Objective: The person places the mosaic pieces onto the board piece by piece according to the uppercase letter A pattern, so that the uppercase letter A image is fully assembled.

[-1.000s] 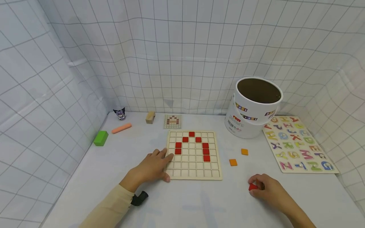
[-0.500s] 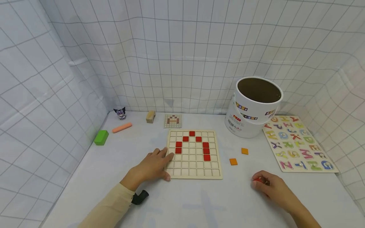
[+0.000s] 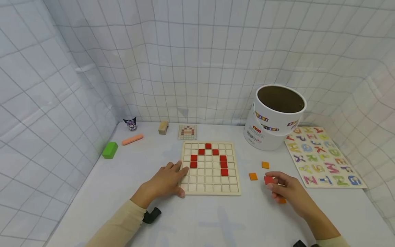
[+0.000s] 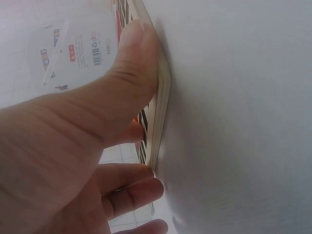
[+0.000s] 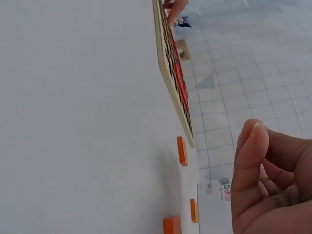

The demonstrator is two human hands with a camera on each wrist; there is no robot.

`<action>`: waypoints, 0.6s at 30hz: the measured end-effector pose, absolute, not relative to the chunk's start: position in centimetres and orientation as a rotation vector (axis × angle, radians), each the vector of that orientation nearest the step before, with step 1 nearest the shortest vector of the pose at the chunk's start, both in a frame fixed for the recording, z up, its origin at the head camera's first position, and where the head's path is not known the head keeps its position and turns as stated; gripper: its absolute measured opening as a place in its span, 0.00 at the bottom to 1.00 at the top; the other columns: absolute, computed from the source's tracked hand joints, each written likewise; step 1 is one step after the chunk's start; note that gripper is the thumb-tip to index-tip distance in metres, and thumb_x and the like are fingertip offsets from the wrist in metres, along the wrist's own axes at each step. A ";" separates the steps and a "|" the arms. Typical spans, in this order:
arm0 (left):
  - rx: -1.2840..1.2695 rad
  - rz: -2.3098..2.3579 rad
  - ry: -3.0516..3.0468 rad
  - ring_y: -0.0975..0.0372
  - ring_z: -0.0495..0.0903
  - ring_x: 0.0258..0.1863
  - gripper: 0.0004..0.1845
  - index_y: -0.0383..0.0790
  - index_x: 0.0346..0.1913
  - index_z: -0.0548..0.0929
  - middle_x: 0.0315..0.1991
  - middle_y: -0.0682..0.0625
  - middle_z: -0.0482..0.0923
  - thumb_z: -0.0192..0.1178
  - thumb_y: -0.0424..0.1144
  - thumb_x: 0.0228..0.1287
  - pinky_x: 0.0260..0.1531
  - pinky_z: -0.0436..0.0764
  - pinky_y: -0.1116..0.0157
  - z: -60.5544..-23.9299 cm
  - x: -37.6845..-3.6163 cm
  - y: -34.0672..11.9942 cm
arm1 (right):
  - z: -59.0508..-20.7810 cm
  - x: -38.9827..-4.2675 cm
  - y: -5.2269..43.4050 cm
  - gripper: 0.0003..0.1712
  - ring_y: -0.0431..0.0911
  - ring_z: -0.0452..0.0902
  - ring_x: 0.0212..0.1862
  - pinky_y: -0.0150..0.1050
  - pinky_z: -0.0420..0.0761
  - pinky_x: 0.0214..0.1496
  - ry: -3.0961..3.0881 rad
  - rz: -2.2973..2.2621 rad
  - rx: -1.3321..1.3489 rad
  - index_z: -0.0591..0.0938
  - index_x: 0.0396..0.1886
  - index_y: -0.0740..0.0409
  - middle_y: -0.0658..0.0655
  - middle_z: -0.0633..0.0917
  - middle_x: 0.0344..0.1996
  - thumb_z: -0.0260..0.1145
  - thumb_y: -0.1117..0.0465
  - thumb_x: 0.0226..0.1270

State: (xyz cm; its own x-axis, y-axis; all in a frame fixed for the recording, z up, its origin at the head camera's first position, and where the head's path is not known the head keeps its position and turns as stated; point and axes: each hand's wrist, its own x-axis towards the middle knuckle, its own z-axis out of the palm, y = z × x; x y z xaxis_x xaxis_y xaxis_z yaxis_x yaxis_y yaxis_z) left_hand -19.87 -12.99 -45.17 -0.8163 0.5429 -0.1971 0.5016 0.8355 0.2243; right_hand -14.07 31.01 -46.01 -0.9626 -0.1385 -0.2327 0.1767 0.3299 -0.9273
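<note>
Right of grid board, right hand pinches red tile.

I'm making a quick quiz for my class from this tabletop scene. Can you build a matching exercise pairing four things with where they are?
Things:
1. red tile
2. green block
3. alphabet puzzle
4. grid board

Places:
A. far left of the table
B. under the left hand's fingers
C. pinched by the right hand
D. right of the white bucket

Pairs: 1-C, 2-A, 3-D, 4-B
</note>
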 end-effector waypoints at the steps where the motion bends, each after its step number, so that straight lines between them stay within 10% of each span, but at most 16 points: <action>1: 0.799 0.235 2.764 0.41 0.66 0.69 0.50 0.41 0.75 0.69 0.76 0.33 0.61 0.74 0.59 0.51 0.64 0.69 0.40 -45.1 -19.8 -13.1 | -45.9 -14.4 30.5 0.34 0.47 0.80 0.31 0.37 0.84 0.34 2.314 -1.697 0.028 0.72 0.69 0.63 0.62 0.78 0.40 0.71 0.53 0.70; 18: 0.787 0.226 2.780 0.42 0.67 0.68 0.50 0.41 0.75 0.70 0.76 0.34 0.61 0.75 0.59 0.50 0.63 0.70 0.41 -45.2 -19.8 -13.0 | -45.6 -20.6 17.1 0.24 0.46 0.79 0.26 0.35 0.83 0.31 2.118 -1.740 -0.277 0.71 0.61 0.66 0.64 0.80 0.33 0.68 0.64 0.71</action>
